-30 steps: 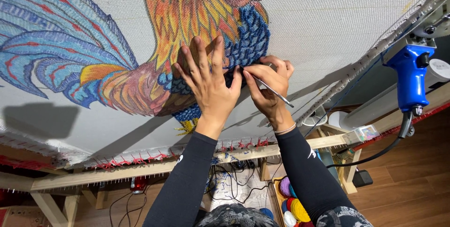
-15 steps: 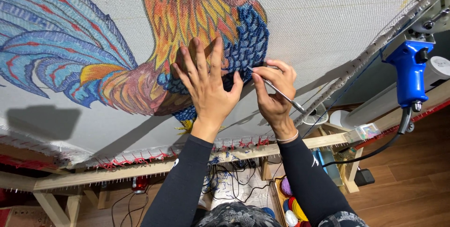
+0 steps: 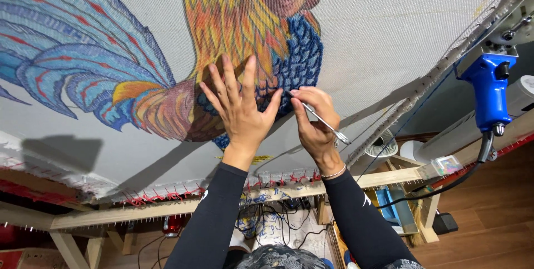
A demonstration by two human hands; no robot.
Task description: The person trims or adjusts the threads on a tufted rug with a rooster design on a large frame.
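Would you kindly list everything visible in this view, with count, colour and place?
Stretched cloth: one, white, filling the upper view, bearing a multicoloured rooster design.
Wooden frame: one, pale, along the cloth's lower edge, laced with red cord.
Power tool: one, blue, hanging at right, black cable below.
Fan: one, white, on the floor at right.
Metal tool: one, silver, thin, in the right hand.
Left hand: one, spread flat against the cloth, black sleeve.
Right hand: one, pinching the metal tool at the blue feathers, black sleeve.
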